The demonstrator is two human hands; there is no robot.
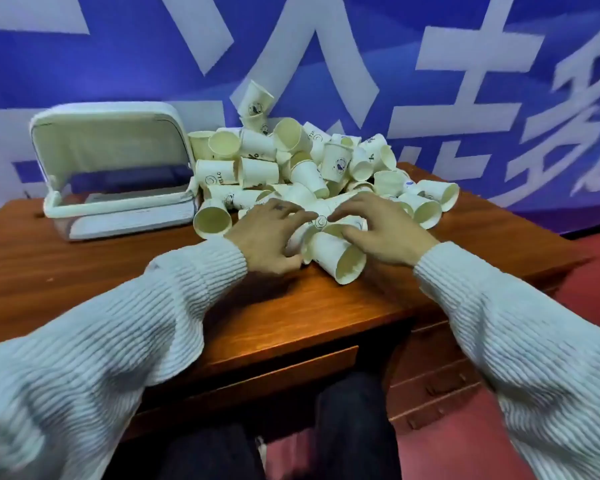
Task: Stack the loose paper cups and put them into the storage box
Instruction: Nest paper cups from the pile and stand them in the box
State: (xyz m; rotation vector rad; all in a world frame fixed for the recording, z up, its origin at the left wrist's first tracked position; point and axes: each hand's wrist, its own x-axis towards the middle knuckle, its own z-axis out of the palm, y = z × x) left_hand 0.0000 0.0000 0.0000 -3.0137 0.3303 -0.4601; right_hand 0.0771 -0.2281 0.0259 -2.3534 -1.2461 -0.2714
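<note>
A big heap of loose white paper cups (291, 161) lies on the wooden table (118, 271), most of them on their sides. The storage box (84, 211), clear with a white frame, stands to the left of the heap with its lid (108, 143) raised. My left hand (267, 237) grips a cup (300, 237) at the heap's front edge, fingers over it and thumb under it. My right hand (378, 230) holds the neighbouring cup (336, 261), which lies with its mouth towards me, the thumb across its side. The two hands almost touch.
A blue banner with large white characters (430, 81) hangs right behind the table. The table's front edge and a drawer (257, 379) are just below my arms, with my legs beneath. Red floor (586, 299) shows to the right. Bare wood lies in front of the box.
</note>
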